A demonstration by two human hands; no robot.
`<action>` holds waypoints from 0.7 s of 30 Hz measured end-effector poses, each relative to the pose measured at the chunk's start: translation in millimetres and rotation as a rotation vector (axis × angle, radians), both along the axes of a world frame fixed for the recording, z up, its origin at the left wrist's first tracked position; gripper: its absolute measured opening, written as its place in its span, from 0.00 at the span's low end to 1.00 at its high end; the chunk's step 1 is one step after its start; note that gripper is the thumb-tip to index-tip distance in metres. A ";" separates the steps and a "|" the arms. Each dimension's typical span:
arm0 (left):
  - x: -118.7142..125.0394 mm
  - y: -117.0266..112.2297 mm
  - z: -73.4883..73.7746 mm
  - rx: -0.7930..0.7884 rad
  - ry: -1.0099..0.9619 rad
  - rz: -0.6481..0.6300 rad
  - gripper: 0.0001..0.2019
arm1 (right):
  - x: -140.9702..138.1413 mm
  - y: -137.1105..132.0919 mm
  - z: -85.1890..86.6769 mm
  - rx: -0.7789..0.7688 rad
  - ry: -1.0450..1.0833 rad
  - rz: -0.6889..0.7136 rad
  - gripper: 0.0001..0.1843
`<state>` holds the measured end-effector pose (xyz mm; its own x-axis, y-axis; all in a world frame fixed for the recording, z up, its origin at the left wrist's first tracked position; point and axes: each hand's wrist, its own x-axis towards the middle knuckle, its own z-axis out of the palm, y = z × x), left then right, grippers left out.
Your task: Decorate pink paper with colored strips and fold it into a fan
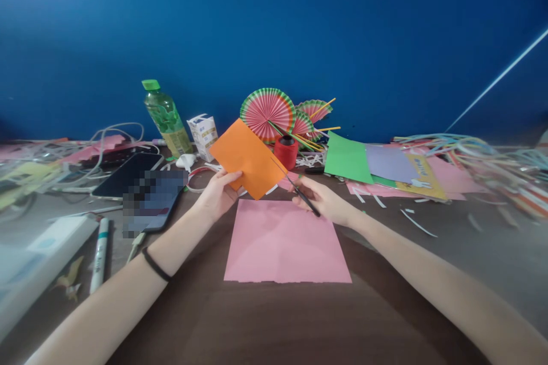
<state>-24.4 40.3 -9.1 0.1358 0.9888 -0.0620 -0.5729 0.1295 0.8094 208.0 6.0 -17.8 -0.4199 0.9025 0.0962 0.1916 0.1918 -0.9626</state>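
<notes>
My left hand (220, 194) pinches the lower left edge of an orange sheet of paper (250, 157), held up and tilted above the table. In my right hand (323, 199) is a pair of scissors (305, 197) with dark handles. Their blades lie at the sheet's right corner; whether they cut into it I cannot tell. Below both hands a pink sheet of paper (286, 245) lies flat, with a ragged near edge and faint creases.
Behind the hands stand a red spool (286, 151), folded paper fans (269, 111), a small box (203, 134) and a green bottle (166, 120). Phones (160, 205) and a marker (100, 254) lie left. Green paper (347, 158), lilac paper (389, 162) and scraps lie right.
</notes>
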 end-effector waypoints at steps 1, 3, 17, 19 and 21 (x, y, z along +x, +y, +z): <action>-0.1 0.2 -0.2 0.002 0.002 -0.001 0.12 | 0.1 0.0 0.1 0.001 -0.007 0.000 0.15; -0.1 0.5 -0.3 0.001 0.003 0.000 0.13 | 0.3 0.1 -0.1 0.002 -0.014 -0.001 0.15; 0.5 1.7 -0.1 0.002 0.014 0.009 0.15 | 2.3 3.4 -3.7 0.054 -0.044 -0.016 0.14; 0.4 2.0 -0.4 -0.002 0.014 0.011 0.16 | 2.4 2.9 -2.3 0.053 -0.045 -0.022 0.14; 0.0 2.3 -0.8 0.002 0.012 0.010 0.16 | 2.3 2.3 -0.3 0.036 -0.041 -0.028 0.13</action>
